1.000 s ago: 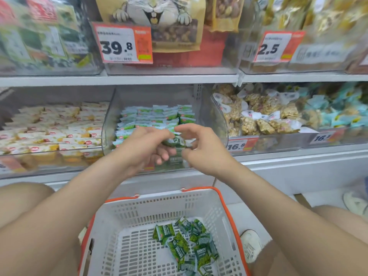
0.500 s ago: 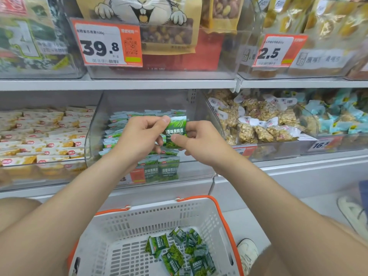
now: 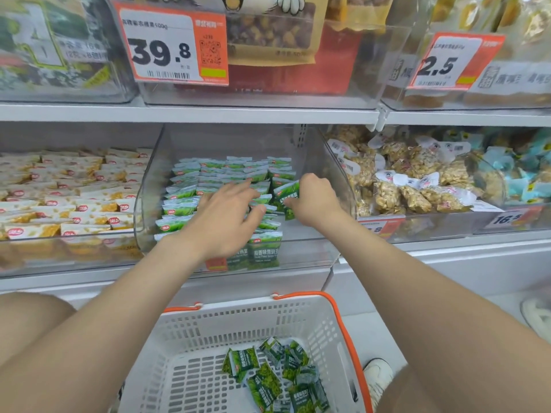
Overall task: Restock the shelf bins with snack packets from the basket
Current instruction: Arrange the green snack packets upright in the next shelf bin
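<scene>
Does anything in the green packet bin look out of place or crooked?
Only one green packet, pinched by the right hand, sits tilted beside the neat rows, not yet tucked in. Nothing looks spilled or torn.

Bottom edge cuts off the basket [image 3: 238, 320] — left hand [image 3: 226, 222] covers some packets [image 3: 179, 208].

Tags, nuts and a shoe
Up high I see an orange tag [image 3: 174, 44] saying 39.8, a big bag of nuts [image 3: 268, 32] just beside it, and a tag [image 3: 450, 62] saying 2.5 far right. A white shoe [image 3: 377, 375] is on the floor.
</scene>
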Available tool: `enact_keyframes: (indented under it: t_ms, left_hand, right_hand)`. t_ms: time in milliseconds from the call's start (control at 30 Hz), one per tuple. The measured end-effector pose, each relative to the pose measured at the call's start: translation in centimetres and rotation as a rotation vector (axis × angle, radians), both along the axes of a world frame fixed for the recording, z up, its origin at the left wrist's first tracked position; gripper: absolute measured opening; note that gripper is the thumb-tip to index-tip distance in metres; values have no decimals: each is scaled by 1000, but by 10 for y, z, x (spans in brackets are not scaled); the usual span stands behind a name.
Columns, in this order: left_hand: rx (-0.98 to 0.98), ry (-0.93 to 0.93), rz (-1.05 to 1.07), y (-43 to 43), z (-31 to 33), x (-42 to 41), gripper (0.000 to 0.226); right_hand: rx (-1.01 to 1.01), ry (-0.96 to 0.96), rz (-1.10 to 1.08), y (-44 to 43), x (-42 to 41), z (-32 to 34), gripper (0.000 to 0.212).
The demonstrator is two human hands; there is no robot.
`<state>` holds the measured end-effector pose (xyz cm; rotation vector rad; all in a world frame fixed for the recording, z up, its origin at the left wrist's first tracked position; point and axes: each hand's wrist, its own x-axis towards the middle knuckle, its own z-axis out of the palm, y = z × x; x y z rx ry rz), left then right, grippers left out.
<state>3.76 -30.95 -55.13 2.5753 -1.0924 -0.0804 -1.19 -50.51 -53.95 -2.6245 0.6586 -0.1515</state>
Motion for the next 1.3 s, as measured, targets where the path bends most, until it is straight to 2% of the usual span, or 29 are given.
enact_keyframes:
  t_ms: [167, 367, 433, 533, 633, 767, 967, 1067, 1167, 1200, 1300]
  left_hand:
    - [-9, 78, 26, 1, -4, 5, 63]
    - [-21, 51, 30, -1, -7, 7, 42]
    - [-30, 43, 32, -2, -7, 6, 40]
    - [-37, 35, 35, -2, -7, 4, 39]
    - [-48, 27, 34, -1, -6, 3, 38]
    - [-57, 20, 29, -1, -6, 4, 39]
    - [-63, 5, 19, -1, -7, 4, 40]
    - [-80, -9, 15, 0, -6, 3, 41]
    - [-112, -88, 2, 1, -5, 2, 38]
    - [-125, -129, -9, 1, -5, 1, 36]
    - [-165, -259, -14, 3, -1, -5, 36]
  right_hand:
    - [86, 57, -65, -6, 28, -12, 41]
    - [238, 53, -211, -9, 48, -16, 52]
    - [272, -1, -249, -11, 50, -16, 48]
    - [238, -52, -234, -11, 48, -18, 47]
    - [167, -25, -206, -9, 48, -19, 60]
    - [169, 5, -169, -5, 47, -18, 75]
    - [-33, 14, -134, -1, 42, -13, 84]
    - [22, -12, -105, 1, 43, -15, 74]
    - [53, 58, -28, -4, 40, -16, 32]
    - [66, 98, 17, -6, 35, -15, 25]
    - [76, 188, 158, -10, 16, -5, 41]
